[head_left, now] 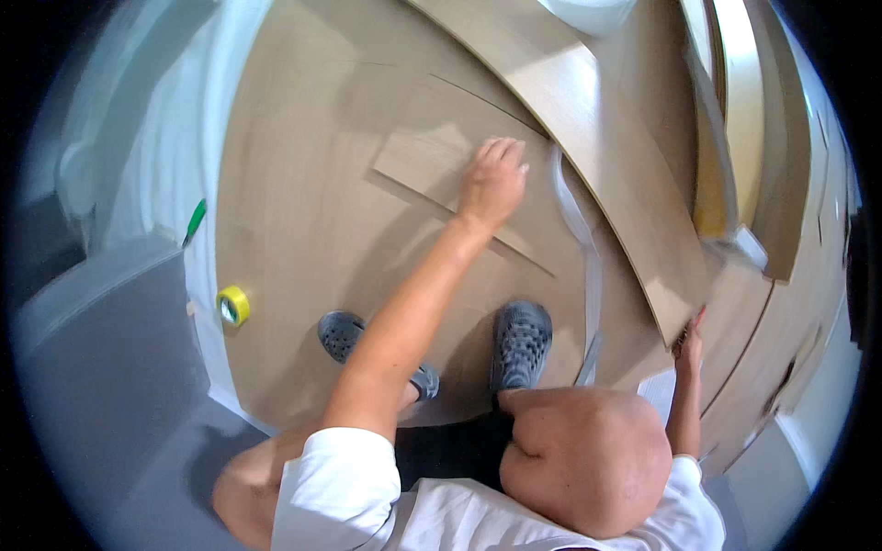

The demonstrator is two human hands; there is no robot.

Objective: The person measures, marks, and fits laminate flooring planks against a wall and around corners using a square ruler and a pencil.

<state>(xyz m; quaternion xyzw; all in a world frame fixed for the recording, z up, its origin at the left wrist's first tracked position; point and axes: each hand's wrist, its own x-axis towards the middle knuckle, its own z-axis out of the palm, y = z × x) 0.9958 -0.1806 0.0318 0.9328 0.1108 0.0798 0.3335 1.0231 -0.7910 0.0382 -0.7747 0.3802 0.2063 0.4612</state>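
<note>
My left hand (493, 181) reaches forward over a short piece of wood-look board (415, 158). Its fingers are loosely bent and I see nothing held; whether they touch the board cannot be made out. A shadow runs along the board's near edge. At the far right, my right hand (688, 356) is closed beside the near end of a long wood-look plank (588, 138). A slim red thing (701, 315) sticks out of its fingers, too small and blurred to name. The plank slants from the top down to that hand.
Wood-look flooring (294, 184) spreads under my grey clogs (522, 342). A yellow tape roll (232, 306) stands at left, near a green-handled tool (195, 220) on a grey block (101, 340). A white strip (591, 275) lies right of centre. More planks (742, 110) stand at upper right.
</note>
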